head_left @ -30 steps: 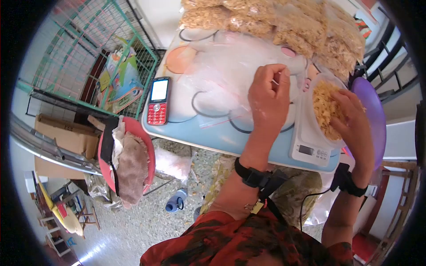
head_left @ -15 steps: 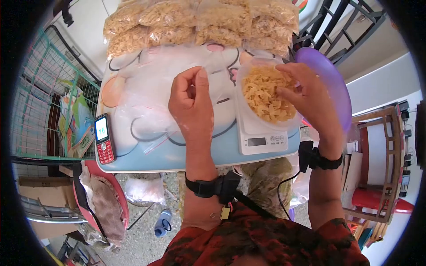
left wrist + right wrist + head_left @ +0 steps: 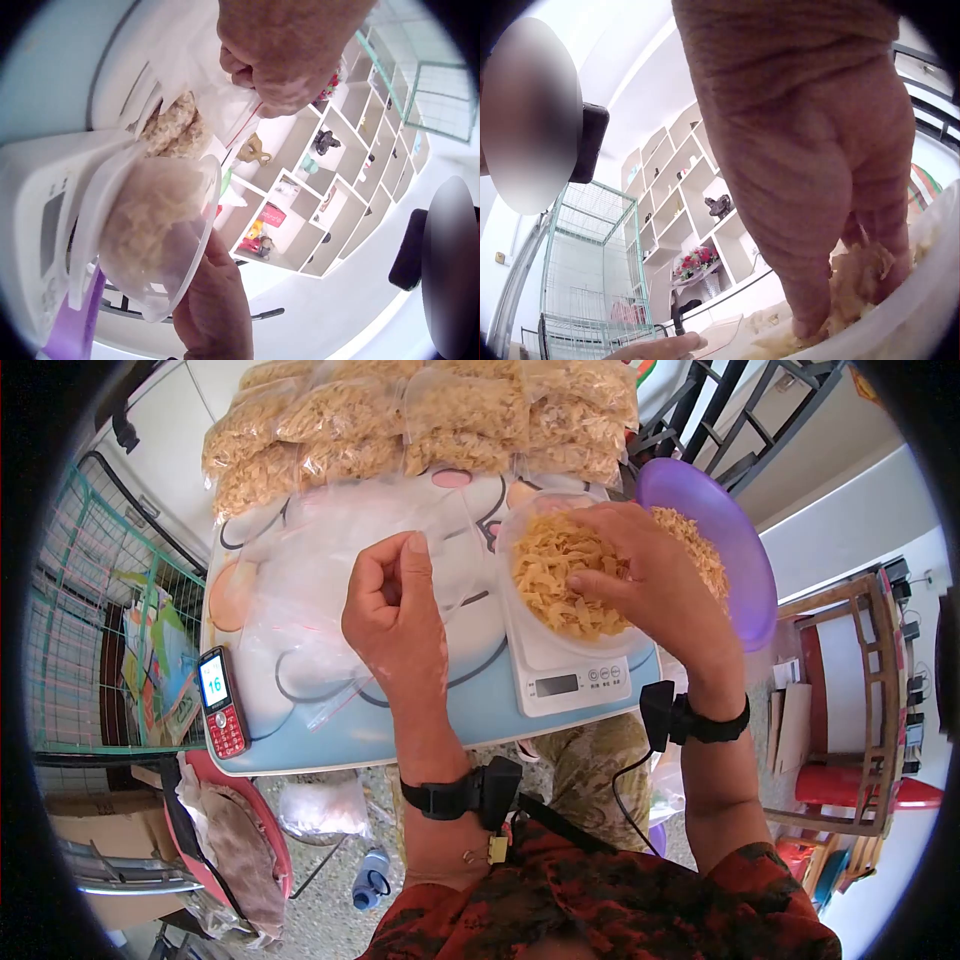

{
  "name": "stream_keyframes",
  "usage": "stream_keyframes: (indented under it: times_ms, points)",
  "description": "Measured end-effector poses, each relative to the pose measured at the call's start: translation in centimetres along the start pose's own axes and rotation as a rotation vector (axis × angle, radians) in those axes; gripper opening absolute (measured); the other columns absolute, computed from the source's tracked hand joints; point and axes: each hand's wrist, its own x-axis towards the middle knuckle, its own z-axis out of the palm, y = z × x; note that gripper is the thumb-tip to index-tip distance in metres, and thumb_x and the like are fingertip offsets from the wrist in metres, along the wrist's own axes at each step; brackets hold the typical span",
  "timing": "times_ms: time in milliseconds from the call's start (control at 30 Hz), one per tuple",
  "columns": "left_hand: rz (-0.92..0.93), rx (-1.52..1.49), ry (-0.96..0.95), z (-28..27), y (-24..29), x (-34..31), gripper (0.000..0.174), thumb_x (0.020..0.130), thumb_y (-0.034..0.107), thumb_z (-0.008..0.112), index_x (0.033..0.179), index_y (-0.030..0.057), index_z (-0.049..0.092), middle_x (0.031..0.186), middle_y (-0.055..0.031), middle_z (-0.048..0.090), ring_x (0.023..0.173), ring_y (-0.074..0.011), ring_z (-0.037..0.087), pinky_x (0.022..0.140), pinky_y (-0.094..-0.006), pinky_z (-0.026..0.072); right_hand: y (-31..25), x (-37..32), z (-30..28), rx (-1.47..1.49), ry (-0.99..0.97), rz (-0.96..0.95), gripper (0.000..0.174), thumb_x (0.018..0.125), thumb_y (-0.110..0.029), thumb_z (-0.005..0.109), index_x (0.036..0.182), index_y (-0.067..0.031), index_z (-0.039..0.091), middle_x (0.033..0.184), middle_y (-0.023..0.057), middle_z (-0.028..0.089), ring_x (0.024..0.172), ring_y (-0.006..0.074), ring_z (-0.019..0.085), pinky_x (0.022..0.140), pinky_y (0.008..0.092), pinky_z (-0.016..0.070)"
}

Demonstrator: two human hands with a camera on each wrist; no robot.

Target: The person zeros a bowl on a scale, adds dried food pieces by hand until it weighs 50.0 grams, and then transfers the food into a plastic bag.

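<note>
Over the table, my left hand [image 3: 395, 610] has its fingers curled and its thumb tip against them, pinching a clear plastic bag [image 3: 221, 112] with a red line. On a white scale [image 3: 560, 685] stands a translucent bowl [image 3: 196, 259] of pale yellow flakes [image 3: 560, 575]. My right hand [image 3: 655, 590] reaches into this bowl from the right. In the right wrist view, its thumb and fingers close round some flakes [image 3: 859, 281]; the fingertips are partly hidden among them.
Filled bags [image 3: 460, 420] are stacked along the table's back. Flat clear bags [image 3: 320, 560] lie left of my left hand, beyond a red phone [image 3: 222, 705]. A purple basin [image 3: 740, 560] holding more flakes is right of the bowl. A green wire cage [image 3: 100, 610] stands at the left.
The head view has shifted, showing more of the table's right side. My right hand has moved farther in over the bowl, its fingers lower among the flakes. My left hand keeps its curled pose.
</note>
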Motion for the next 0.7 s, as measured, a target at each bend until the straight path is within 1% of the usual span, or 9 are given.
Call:
stream_keyframes:
  times_ms: [67,167,267,367,467,533,567,633,700]
  points:
    - [-0.003,-0.024,-0.006,-0.1,-0.1,0.0,0.013,0.094,0.014,0.068,0.095,0.0009,0.067,0.078,0.0048,0.059,0.067,-0.0009,0.047,0.059,-0.0162,0.0387,0.0,-0.1,0.5,0.011,0.023,-0.001,0.043,0.079,-0.01,0.072,0.121,-0.0056,0.063,0.121,0.0141,0.06,0.109,0.0306,0.06,0.091,0.0349,0.0492]
    - [-0.004,-0.074,-0.013,-0.1,-0.5,0.1,0.013,0.093,0.014,0.069,0.096,0.0016,0.067,0.079,0.0043,0.06,0.069,-0.0014,0.048,0.062,-0.0161,0.0391,0.3,-0.2,0.9,0.017,0.011,0.018,0.036,0.079,-0.007,0.071,0.115,-0.0057,0.066,0.12,0.0131,0.06,0.105,0.0298,0.061,0.088,0.0353,0.0501]
    - [0.016,-0.072,0.0,-0.2,-0.6,0.2,0.013,0.093,0.014,0.069,0.095,0.0013,0.067,0.077,0.0048,0.059,0.067,-0.001,0.048,0.059,-0.0162,0.0387,0.9,-0.1,0.7,0.023,-0.017,0.033,0.031,0.079,-0.005,0.072,0.11,-0.0048,0.067,0.116,0.0109,0.061,0.099,0.0262,0.063,0.081,0.0329,0.0512]
    - [0.027,-0.051,0.031,-0.2,-0.4,0.2,0.012,0.094,0.013,0.068,0.094,0.0013,0.066,0.072,0.0066,0.055,0.062,0.0004,0.043,0.053,-0.016,0.0354,1.2,0.0,-0.2,0.099,0.028,0.02,0.025,0.081,-0.003,0.071,0.106,-0.0056,0.068,0.111,0.0063,0.064,0.092,0.018,0.063,0.073,0.0296,0.0507]
    - [0.034,-0.014,0.065,-0.4,0.0,0.2,0.012,0.093,0.014,0.069,0.092,0.0019,0.067,0.069,0.0077,0.052,0.059,0.0011,0.04,0.051,-0.0164,0.032,0.9,-0.3,-1.0,0.201,0.131,0.066,0.022,0.086,-0.004,0.07,0.108,-0.0043,0.067,0.107,0.0043,0.066,0.089,0.0118,0.062,0.071,0.0253,0.0499]
    - [0.051,-0.035,0.071,-0.5,0.1,0.2,0.012,0.093,0.014,0.069,0.092,0.0024,0.067,0.067,0.0083,0.05,0.058,0.0013,0.038,0.049,-0.0168,0.0302,1.7,-0.4,-0.8,0.463,0.16,0.203,0.023,0.087,-0.007,0.071,0.11,-0.0044,0.067,0.103,0.0033,0.066,0.087,0.0101,0.062,0.069,0.0255,0.051]
    - [0.026,-0.033,0.057,-0.5,0.1,0.2,0.012,0.093,0.014,0.069,0.093,0.0019,0.067,0.071,0.0068,0.054,0.062,0.0005,0.042,0.054,-0.0165,0.0339,1.9,-0.4,-0.7,0.594,0.175,0.272,0.024,0.087,-0.009,0.071,0.11,-0.0044,0.066,0.101,0.0028,0.066,0.086,0.0092,0.062,0.069,0.0255,0.0515]
    - [-0.025,-0.03,0.029,-0.7,0.0,0.1,0.012,0.092,0.013,0.069,0.094,0.0009,0.067,0.079,0.0039,0.062,0.069,-0.0011,0.051,0.063,-0.016,0.0414,1.6,-0.3,-0.9,0.823,0.187,0.313,0.025,0.091,-0.009,0.067,0.115,-0.0021,0.063,0.104,0.006,0.067,0.093,0.012,0.064,0.071,0.0241,0.0532]
    - [-0.033,-0.044,0.002,-0.4,-0.1,0.0,0.012,0.093,0.013,0.069,0.093,0.0021,0.066,0.071,0.0065,0.055,0.062,0.0004,0.043,0.054,-0.0162,0.0338,1.5,-0.2,-0.9,1.019,0.193,0.356,0.025,0.094,-0.009,0.064,0.117,-0.0014,0.062,0.106,0.0074,0.067,0.098,0.0141,0.066,0.073,0.0237,0.0548]
